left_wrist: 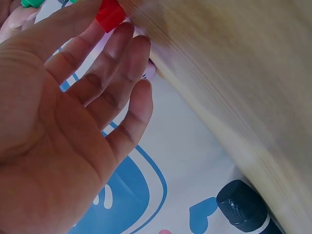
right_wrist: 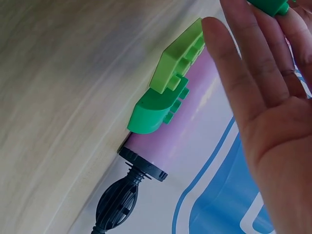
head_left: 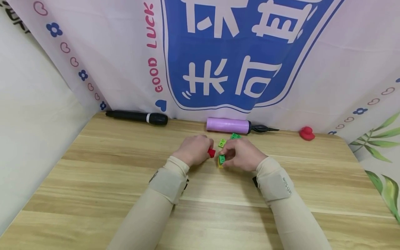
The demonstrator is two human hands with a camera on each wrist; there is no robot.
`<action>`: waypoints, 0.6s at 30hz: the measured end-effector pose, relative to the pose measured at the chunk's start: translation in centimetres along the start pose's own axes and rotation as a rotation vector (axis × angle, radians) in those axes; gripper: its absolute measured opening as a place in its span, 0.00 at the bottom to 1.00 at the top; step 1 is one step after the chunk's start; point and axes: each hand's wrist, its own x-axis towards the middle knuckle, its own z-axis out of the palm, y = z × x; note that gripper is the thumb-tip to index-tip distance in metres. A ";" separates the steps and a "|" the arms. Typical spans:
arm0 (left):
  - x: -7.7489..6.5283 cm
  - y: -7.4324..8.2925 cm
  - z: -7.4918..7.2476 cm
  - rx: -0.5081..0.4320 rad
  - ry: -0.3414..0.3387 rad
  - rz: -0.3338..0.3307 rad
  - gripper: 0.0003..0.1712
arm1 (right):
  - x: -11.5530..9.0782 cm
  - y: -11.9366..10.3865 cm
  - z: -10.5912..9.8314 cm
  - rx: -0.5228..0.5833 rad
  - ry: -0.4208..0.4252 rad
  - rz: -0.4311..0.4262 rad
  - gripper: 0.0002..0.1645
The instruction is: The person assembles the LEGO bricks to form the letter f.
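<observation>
My left hand (head_left: 194, 149) pinches a red toy brick (head_left: 211, 152) between thumb and fingers, just above the table. In the left wrist view the red brick (left_wrist: 111, 15) shows at the fingertips. Close on its right, my right hand (head_left: 244, 154) grips a green toy brick (head_left: 222, 159), with a yellow brick (head_left: 220, 165) directly under it. Whether those two are joined I cannot tell. Behind the right hand lie a lime green brick (head_left: 222, 143) and another green brick (head_left: 235, 136). In the right wrist view, the lime brick (right_wrist: 176, 57) and the rounded green brick (right_wrist: 155, 110) are close together.
Along the table's back edge lie a black microphone (head_left: 137, 117), a purple hand pump (head_left: 228, 125) with a black nozzle, and a small red rubber duck (head_left: 307, 133). A printed cloth (head_left: 125, 52) hangs behind the wooden table (head_left: 103, 194).
</observation>
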 end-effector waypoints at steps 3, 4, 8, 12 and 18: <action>-0.1 0.0 -0.1 -0.002 0.012 0.007 0.07 | 0.0 0.0 0.0 0.008 -0.005 0.011 0.15; -0.1 0.0 -0.1 -0.003 0.016 0.008 0.07 | -0.1 0.0 0.0 0.009 -0.006 0.010 0.15; -0.2 0.1 -0.2 -0.007 0.026 0.012 0.06 | -0.1 -0.1 0.0 0.000 -0.009 0.014 0.14; -0.1 0.1 -0.2 -0.004 0.015 0.006 0.08 | -0.2 -0.5 0.0 -0.022 0.000 0.012 0.14; 0.0 0.1 -0.1 -0.007 0.002 0.005 0.14 | -0.2 -0.6 0.0 -0.019 0.010 -0.001 0.15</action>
